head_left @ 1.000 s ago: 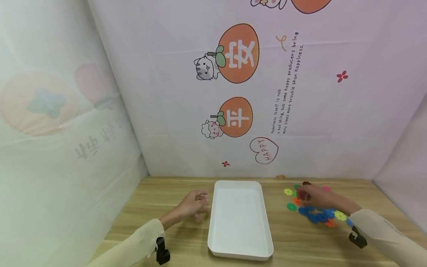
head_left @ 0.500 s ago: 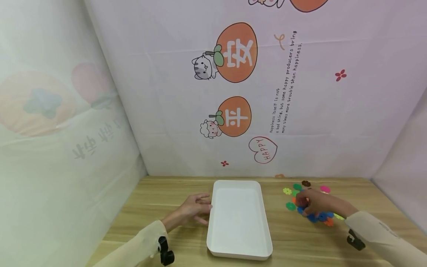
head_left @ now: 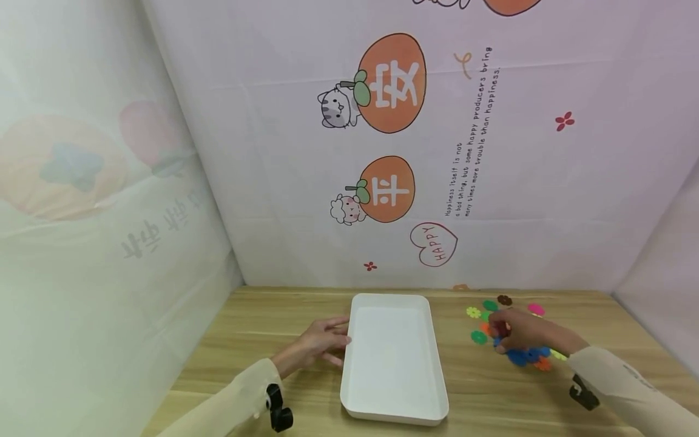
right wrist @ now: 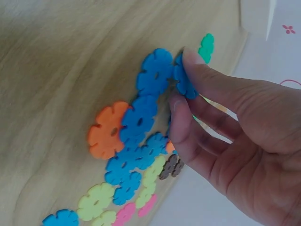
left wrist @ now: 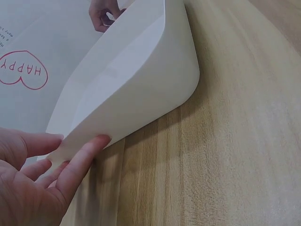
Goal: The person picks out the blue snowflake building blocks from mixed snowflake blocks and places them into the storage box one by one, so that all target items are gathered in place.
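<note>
A white tray point(head_left: 390, 364) lies on the middle of the wooden table. My left hand point(head_left: 326, 341) rests at its left side, and its straight fingers point(left wrist: 87, 150) touch the tray's outer wall point(left wrist: 141, 80). To the right of the tray, several colourful flower-shaped discs point(head_left: 525, 355) lie in a loose pile. My right hand point(head_left: 505, 331) is over them. Its thumb and forefinger pinch a blue disc point(right wrist: 183, 80) at the edge of the pile point(right wrist: 136, 127), close to the tabletop.
Printed cloth walls close in the table point(head_left: 246, 340) at the back and on both sides. Loose discs lie apart from the pile: green point(head_left: 479, 338), yellow point(head_left: 472, 312), pink point(head_left: 536, 309) and brown point(head_left: 505, 300). Bare wood shows left of the tray and along the front edge.
My left hand has slid right until its fingers touch the tray's left wall. My right hand has stayed over the discs, shifting only a little.
</note>
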Demonstrator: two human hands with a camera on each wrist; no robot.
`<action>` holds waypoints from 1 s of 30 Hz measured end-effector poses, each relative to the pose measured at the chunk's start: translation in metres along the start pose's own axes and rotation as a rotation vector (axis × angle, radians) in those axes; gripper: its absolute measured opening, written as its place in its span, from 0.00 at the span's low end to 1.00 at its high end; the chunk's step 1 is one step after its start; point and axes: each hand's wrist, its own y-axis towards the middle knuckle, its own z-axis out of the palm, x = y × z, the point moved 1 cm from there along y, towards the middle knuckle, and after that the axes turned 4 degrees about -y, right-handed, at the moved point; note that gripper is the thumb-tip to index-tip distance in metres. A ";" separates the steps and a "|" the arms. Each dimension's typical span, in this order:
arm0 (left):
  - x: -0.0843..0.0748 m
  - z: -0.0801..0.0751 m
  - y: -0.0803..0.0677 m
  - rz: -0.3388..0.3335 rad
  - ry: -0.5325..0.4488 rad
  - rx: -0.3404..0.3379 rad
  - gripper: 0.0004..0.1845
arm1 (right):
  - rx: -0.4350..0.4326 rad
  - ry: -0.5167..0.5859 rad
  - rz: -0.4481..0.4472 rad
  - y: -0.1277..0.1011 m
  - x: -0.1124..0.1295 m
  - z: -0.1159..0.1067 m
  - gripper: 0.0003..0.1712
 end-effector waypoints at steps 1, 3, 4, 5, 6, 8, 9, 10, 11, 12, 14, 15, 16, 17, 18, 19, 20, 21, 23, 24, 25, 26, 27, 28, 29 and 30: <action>0.000 0.000 0.000 0.001 -0.001 -0.002 0.36 | 0.006 0.014 0.005 0.000 0.000 0.000 0.15; 0.000 0.001 0.001 0.004 -0.001 -0.005 0.36 | 0.025 0.057 0.021 0.000 0.002 -0.002 0.13; -0.001 0.001 0.001 0.005 0.000 -0.005 0.36 | 0.032 0.085 0.023 0.001 0.004 -0.004 0.12; -0.001 0.002 0.001 0.004 0.000 -0.005 0.36 | 0.037 0.105 0.007 0.002 0.006 -0.005 0.10; -0.001 0.002 0.001 0.002 -0.001 -0.006 0.36 | 0.035 0.117 -0.009 0.003 0.009 -0.007 0.08; -0.001 0.002 0.000 0.001 0.000 -0.009 0.36 | 0.024 0.128 -0.038 0.006 0.014 -0.010 0.04; -0.001 0.002 0.000 -0.001 -0.002 -0.011 0.36 | 0.017 0.131 -0.047 0.008 0.018 -0.012 0.03; -0.001 0.002 -0.001 -0.002 -0.002 -0.013 0.36 | 0.003 0.126 -0.054 0.010 0.021 -0.013 0.03; -0.001 0.001 -0.001 -0.002 -0.002 -0.015 0.36 | -0.011 0.123 -0.052 0.012 0.024 -0.014 0.04; -0.001 0.001 -0.001 -0.002 -0.003 -0.015 0.36 | -0.024 0.132 -0.034 0.014 0.028 -0.016 0.05; -0.001 0.001 -0.001 0.001 -0.004 -0.014 0.36 | -0.041 0.185 0.010 0.018 0.035 -0.019 0.06; -0.001 0.001 -0.001 0.001 -0.004 -0.015 0.36 | -0.049 0.213 0.028 0.020 0.040 -0.020 0.07; -0.001 0.001 -0.001 0.003 -0.004 -0.014 0.36 | -0.060 0.251 0.052 0.021 0.044 -0.021 0.08; -0.001 0.002 -0.001 0.008 -0.003 -0.014 0.36 | -0.068 0.286 0.073 0.022 0.048 -0.023 0.09; -0.001 0.003 0.000 0.009 -0.004 -0.012 0.36 | -0.075 0.321 0.093 0.024 0.053 -0.024 0.10; -0.001 0.003 0.000 0.011 -0.006 -0.011 0.36 | -0.083 0.343 0.114 0.025 0.058 -0.025 0.11; -0.001 0.004 0.000 0.012 -0.007 -0.010 0.36 | -0.089 0.365 0.131 0.027 0.062 -0.025 0.12; -0.001 0.005 0.000 0.012 -0.009 -0.009 0.36 | -0.095 0.386 0.151 0.029 0.067 -0.025 0.13; -0.001 0.007 0.000 0.014 -0.014 -0.006 0.35 | -0.113 0.431 0.171 0.035 0.074 -0.024 0.16; -0.002 0.008 0.000 0.013 -0.017 -0.005 0.35 | -0.120 0.454 0.177 0.038 0.078 -0.023 0.17; -0.002 0.009 0.000 0.015 -0.017 -0.004 0.35 | -0.124 0.476 0.179 0.042 0.081 -0.022 0.17; -0.002 0.010 0.000 0.017 -0.017 -0.003 0.35 | -0.125 0.503 0.177 0.046 0.085 -0.021 0.18; -0.003 0.010 0.000 0.019 -0.015 -0.002 0.35 | -0.125 0.536 0.179 0.051 0.088 -0.020 0.18; -0.004 0.011 0.000 0.019 -0.015 -0.002 0.35 | -0.124 0.559 0.177 0.056 0.092 -0.019 0.18; -0.004 0.012 0.000 0.020 -0.014 -0.001 0.35 | -0.120 0.581 0.178 0.060 0.095 -0.018 0.18; -0.005 0.013 0.000 0.020 -0.015 0.001 0.35 | -0.118 0.595 0.180 0.065 0.099 -0.017 0.17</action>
